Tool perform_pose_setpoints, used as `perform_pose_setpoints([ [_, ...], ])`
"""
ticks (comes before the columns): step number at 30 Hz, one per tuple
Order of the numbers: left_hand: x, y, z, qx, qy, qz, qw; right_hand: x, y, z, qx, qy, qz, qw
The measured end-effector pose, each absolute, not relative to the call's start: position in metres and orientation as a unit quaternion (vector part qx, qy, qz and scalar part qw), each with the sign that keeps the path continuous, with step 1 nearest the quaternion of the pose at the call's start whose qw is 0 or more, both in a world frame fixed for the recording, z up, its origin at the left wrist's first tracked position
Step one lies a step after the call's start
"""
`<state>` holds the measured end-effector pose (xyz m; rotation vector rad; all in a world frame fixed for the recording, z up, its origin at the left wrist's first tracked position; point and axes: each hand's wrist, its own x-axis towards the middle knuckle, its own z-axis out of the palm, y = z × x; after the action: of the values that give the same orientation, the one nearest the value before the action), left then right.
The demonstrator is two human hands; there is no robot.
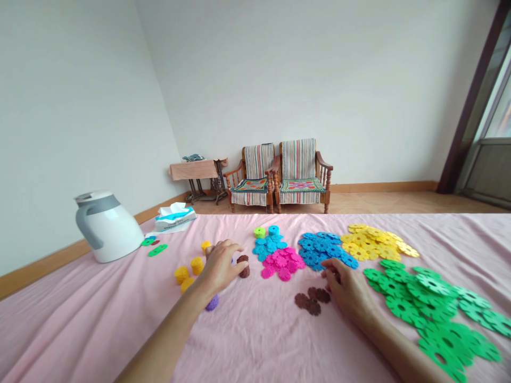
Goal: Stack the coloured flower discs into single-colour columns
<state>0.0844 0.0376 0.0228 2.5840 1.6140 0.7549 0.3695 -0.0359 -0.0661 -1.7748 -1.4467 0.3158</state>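
My left hand (222, 263) is over the cloth with fingers spread and slightly bent. Its thumb is beside a short stack of brown snowflake discs (243, 266), and I cannot tell whether they touch. Yellow stacks (181, 275) and a purple stack (212, 302) lie around its wrist; something blue is partly hidden behind the hand. My right hand (344, 282) has its index finger reaching to the edge of a blue disc pile (323, 249), thumb apart, other fingers curled. Nothing shows in its grasp. Loose brown discs (312, 300) lie just left of it.
Pink discs (282, 263), light blue discs (269, 244) and a lime stack (259, 232) lie mid-table. Yellow (375, 242) and green discs (415, 292) spread rightward. A white kettle (115, 231) and tissue box (174, 218) stand left on the pink cloth (255, 340). Two chairs (298, 170) stand beyond.
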Motion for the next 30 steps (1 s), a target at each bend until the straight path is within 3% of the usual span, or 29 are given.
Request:
perform_pose_setpoints([
  [5, 0.115, 0.009, 0.016, 0.864, 0.413, 0.281, 0.066, 0.369, -0.036, -0.066, -0.698, -0.576, 0.133, 0.404],
  [11, 0.159, -0.029, -0.01, 0.91, 0.314, 0.206, 0.179, 0.368, -0.038, -0.062, -0.699, -0.581, 0.114, 0.401],
  [23, 0.168, -0.023, -0.022, 0.892, 0.346, 0.204, 0.208, 0.369, -0.037, -0.064, -0.699, -0.578, 0.119, 0.404],
  [30, 0.133, 0.002, 0.014, 0.874, 0.36, 0.289, 0.148, 0.368, -0.039, -0.062, -0.701, -0.579, 0.118, 0.4],
])
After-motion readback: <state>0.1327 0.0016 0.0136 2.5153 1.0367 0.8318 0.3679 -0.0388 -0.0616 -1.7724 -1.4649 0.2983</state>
